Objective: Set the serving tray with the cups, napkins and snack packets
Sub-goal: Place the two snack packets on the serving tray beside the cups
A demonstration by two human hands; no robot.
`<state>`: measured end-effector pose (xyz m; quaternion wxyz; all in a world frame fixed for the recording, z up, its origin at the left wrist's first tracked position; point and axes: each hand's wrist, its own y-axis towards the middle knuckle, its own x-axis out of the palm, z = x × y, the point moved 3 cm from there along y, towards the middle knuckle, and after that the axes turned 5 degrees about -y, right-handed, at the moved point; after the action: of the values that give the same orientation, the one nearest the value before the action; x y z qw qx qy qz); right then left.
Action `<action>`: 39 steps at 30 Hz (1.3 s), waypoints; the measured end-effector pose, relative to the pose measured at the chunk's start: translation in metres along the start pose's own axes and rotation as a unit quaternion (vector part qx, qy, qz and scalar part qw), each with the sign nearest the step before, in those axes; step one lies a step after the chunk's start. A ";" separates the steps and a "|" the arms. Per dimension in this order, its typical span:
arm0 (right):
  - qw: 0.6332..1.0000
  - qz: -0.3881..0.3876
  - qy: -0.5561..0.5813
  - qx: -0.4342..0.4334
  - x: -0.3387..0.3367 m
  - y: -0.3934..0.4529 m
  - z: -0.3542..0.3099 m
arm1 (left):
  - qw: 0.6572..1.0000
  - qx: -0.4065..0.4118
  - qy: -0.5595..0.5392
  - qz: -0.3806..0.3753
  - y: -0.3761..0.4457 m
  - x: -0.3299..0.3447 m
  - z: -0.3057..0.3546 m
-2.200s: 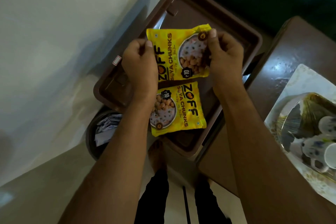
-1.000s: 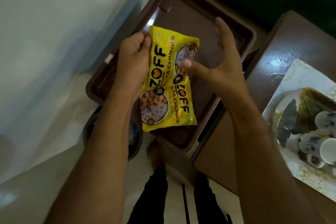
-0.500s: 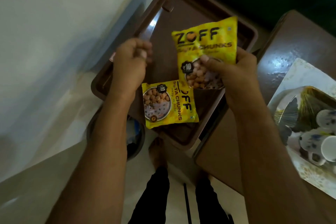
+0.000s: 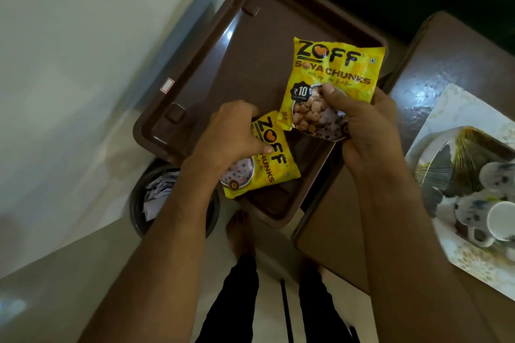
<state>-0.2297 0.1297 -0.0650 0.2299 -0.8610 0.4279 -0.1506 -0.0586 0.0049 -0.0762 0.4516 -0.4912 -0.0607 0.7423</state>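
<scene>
A brown serving tray (image 4: 223,69) lies in front of me with its inside mostly bare. My right hand (image 4: 362,131) grips one yellow soya chunks packet (image 4: 334,69) by its lower part and holds it up over the tray's right side. A second yellow packet (image 4: 270,164) lies on the tray's near end, and my left hand (image 4: 231,136) pinches its top left corner. White cups with blue marks (image 4: 490,203) sit on a patterned plate (image 4: 457,108) at the right.
The plate rests on a dark brown table (image 4: 434,53) at the right of the tray. A dark round bin (image 4: 139,203) with crumpled paper stands on the floor under my left forearm. A pale wall runs along the left.
My right hand has turned its packet upright and lowered it slightly. My left hand has come down from above the tray and taken hold of the second packet's corner.
</scene>
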 end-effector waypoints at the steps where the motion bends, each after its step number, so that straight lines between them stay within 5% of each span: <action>1: 1.000 -0.001 0.002 0.000 0.000 -0.001 0.001 | 0.999 -0.005 -0.029 0.014 -0.001 -0.003 -0.003; 5: 1.000 -0.010 0.001 0.001 -0.001 -0.003 0.003 | 0.975 -0.044 -0.210 0.054 -0.002 -0.011 -0.013; 10: 0.999 -0.025 -0.036 0.017 -0.011 -0.003 0.007 | 0.856 -0.100 -0.485 0.149 -0.007 -0.015 -0.031; 16: 0.996 -0.064 -0.047 0.035 -0.028 -0.008 0.004 | 0.793 -0.139 -0.584 0.102 -0.018 -0.015 -0.032; 28: 0.997 -0.059 -0.024 0.038 -0.053 -0.018 0.003 | 0.796 -0.088 -0.596 0.060 -0.030 -0.025 -0.015; 39: 1.000 -0.004 -0.007 -0.002 -0.144 -0.037 -0.024 | 0.815 -0.054 -0.577 0.016 -0.027 0.017 0.077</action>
<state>-0.3003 0.2592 -0.0344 0.2305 -0.8641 0.4235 -0.1440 -0.1047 0.0605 -0.0342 0.2946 0.0023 -0.3418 0.8924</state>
